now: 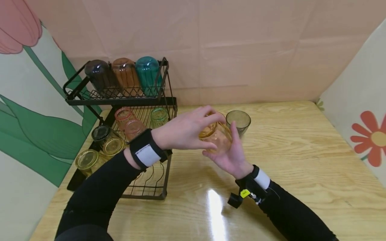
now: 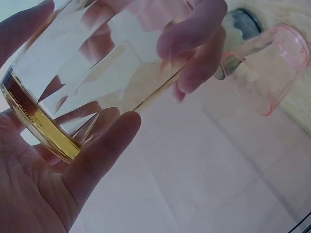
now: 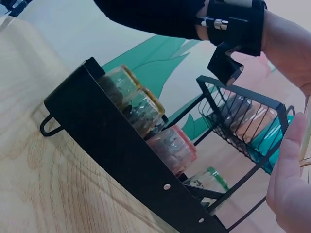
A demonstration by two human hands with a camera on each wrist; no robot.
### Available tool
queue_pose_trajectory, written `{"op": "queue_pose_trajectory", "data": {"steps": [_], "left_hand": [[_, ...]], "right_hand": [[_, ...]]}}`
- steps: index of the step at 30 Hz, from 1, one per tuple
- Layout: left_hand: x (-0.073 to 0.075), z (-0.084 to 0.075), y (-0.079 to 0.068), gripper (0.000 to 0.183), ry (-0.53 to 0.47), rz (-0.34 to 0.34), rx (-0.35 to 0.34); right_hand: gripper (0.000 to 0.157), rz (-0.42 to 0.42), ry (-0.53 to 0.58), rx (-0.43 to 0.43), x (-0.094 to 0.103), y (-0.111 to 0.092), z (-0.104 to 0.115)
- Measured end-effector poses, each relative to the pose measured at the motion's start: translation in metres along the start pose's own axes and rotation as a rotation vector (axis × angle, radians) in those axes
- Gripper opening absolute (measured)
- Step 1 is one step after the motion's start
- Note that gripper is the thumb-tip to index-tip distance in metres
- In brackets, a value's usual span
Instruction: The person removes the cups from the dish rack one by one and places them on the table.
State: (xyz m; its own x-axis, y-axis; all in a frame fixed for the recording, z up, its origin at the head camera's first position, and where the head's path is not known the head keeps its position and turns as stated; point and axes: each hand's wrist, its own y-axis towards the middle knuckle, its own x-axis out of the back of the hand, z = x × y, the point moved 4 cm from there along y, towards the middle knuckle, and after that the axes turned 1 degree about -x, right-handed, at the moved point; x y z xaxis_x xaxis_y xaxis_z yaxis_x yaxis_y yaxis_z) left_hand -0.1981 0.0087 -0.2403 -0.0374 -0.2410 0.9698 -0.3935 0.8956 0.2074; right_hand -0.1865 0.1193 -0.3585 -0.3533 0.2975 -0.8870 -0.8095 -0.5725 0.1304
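Between both hands is an amber faceted glass [image 1: 219, 135], raised over the table, with its thick yellow rim or base showing in the left wrist view. My left hand [image 1: 188, 129] grips it from the left, thumb below and fingers over it. My right hand [image 1: 227, 159] holds it from the right and below, thumb up along its side; some of those fingers are hidden by the glass. Just behind stands a grey glass [image 1: 239, 121]. A pink glass [image 2: 267, 70] also shows beyond the hands in the left wrist view.
A black two-tier rack [image 1: 120, 100] stands on the wooden table [image 1: 289, 160] at left. Its top tier holds dark, brown and teal [image 1: 147, 75] glasses. Pink, green [image 1: 159, 117], dark and yellow [image 1: 87, 160] glasses sit below. A pink-covered wall [image 1: 247, 50] rises behind.
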Motion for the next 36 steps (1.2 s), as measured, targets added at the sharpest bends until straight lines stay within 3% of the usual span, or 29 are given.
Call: {"op": "queue_pose_trajectory", "data": {"steps": [9, 13, 17, 21, 24, 29, 33, 36], "left_hand": [[-0.003, 0.001, -0.005, 0.071, 0.004, -0.027, -0.018], [-0.003, 0.006, -0.014, 0.085, 0.043, -0.030, 0.014], [-0.005, 0.015, -0.031, 0.089, 0.080, -0.006, 0.080], [-0.014, 0.026, -0.053, 0.087, 0.068, 0.062, 0.148], [-0.021, 0.031, -0.069, 0.084, 0.057, 0.098, 0.172], [-0.026, 0.039, -0.093, 0.075, 0.066, 0.086, 0.223], [-0.024, 0.045, -0.107, 0.071, 0.066, 0.062, 0.290], [-0.025, 0.048, -0.115, 0.070, 0.049, 0.055, 0.322]], "right_hand": [[0.060, -0.063, -0.058, 0.017, 0.002, -0.001, 0.002], [0.062, -0.126, -0.206, 0.021, 0.007, -0.007, 0.008], [0.054, -0.132, -0.516, 0.040, 0.012, -0.016, 0.025], [0.040, -0.084, -0.882, 0.071, 0.012, -0.024, 0.051], [0.038, -0.087, -1.183, 0.065, 0.011, -0.032, 0.075], [0.042, -0.096, -1.639, 0.061, 0.005, -0.046, 0.113], [0.049, -0.143, -1.909, 0.050, -0.003, -0.052, 0.137], [0.054, -0.193, -2.026, 0.010, -0.010, -0.056, 0.152]]}}
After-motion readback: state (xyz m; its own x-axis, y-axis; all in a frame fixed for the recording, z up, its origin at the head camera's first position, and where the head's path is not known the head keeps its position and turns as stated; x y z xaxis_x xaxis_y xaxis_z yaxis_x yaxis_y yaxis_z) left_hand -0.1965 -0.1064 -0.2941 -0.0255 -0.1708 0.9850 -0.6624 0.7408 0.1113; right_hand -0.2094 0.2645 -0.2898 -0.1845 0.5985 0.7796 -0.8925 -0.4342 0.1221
